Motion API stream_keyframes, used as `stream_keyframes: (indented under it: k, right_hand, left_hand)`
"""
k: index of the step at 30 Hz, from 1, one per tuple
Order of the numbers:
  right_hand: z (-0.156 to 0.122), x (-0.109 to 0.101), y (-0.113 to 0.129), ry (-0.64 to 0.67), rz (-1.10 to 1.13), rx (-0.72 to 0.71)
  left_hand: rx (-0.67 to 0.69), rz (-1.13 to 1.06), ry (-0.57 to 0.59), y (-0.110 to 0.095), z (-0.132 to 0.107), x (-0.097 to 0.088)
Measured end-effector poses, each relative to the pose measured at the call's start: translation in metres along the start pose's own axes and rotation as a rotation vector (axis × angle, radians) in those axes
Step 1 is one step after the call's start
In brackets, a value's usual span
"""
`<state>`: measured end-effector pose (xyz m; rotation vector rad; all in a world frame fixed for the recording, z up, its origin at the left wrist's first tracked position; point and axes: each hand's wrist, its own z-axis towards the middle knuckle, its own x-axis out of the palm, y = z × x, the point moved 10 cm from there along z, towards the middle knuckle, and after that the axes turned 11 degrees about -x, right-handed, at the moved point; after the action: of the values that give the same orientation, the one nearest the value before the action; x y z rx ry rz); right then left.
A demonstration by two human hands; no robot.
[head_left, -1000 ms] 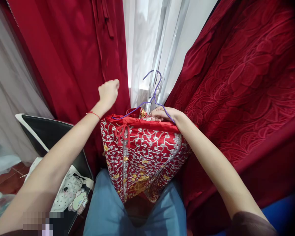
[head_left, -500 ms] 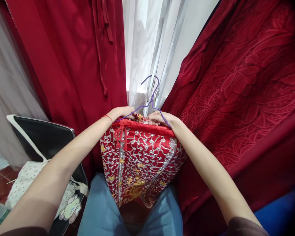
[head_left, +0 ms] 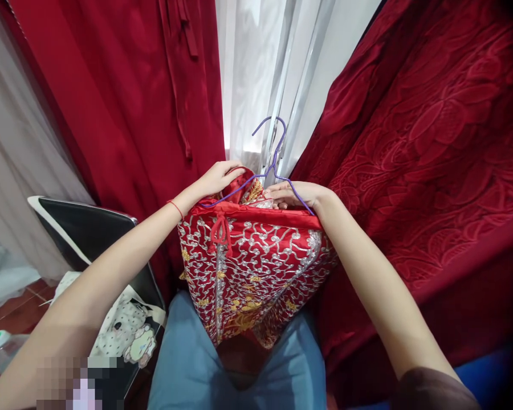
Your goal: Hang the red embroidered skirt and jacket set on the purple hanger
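at garment (head_left: 256,250) top edge, left hand (head_left: 217,177) pinches red fold (head_left: 236,197), right hand (head_left: 305,191) grip unclear; loosening risks hanger (head_left: 274,165) slipping.

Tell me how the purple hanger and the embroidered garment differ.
Colour: the hanger is plain purple; the garment is red with silver and gold decoration.
Build: the hanger is a thin, bent frame; the garment is broad, soft cloth with a tied red bow.
Pose: the hanger's open hook points up; most of the garment hangs below it in folds.
Shared: both are close to the left hand and right hand.
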<state>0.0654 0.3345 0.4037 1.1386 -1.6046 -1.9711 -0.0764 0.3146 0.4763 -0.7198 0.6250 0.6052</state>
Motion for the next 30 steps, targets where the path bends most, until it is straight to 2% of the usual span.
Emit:
stream_keyframes:
  k: [2,4,8,10,13,16,20,24,28,30]
  right_hand:
    - [-0.005,-0.008,0.008,-0.038,-0.069,-0.033]
    - [-0.014,-0.02,0.027,-0.139,-0.209,-0.132]
    - [-0.047,-0.038,0.082,-0.469,-0.654,-0.413]
    - [-0.059,-0.039,0.092,-0.623,-0.776,-0.453]
    - [-0.058,-0.04,0.084,-0.761,-0.751,-0.424]
    - [-0.051,-0.04,0.069,-0.795,-0.644,-0.411]
    - [-0.066,-0.038,0.06,-0.816,-0.598,-0.456]
    - [-0.08,-0.037,0.049,-0.785,-0.6,-0.409]
    - [-0.076,-0.046,0.043,-0.837,-0.608,-0.313]
    - [-0.064,-0.044,0.047,-0.798,-0.621,-0.309]
  left_hand:
    - [0.021,-0.063,-0.015,-0.004,0.001,-0.008]
    - [0.041,-0.077,-0.059,-0.013,0.006,-0.015]
    - [0.075,-0.052,-0.173,-0.039,0.018,-0.024]
    - [0.078,-0.033,-0.218,-0.051,0.018,-0.027]
    - [0.094,-0.014,-0.203,-0.065,0.007,-0.024]
    - [0.102,0.012,-0.15,-0.072,-0.006,-0.02]
    - [0.045,0.01,-0.113,-0.062,-0.01,-0.014]
    - [-0.003,-0.07,-0.045,-0.053,-0.002,0.003]
    - [-0.012,-0.133,-0.067,-0.054,0.003,0.011]
    - [-0.014,-0.125,-0.086,-0.055,0.002,0.011]
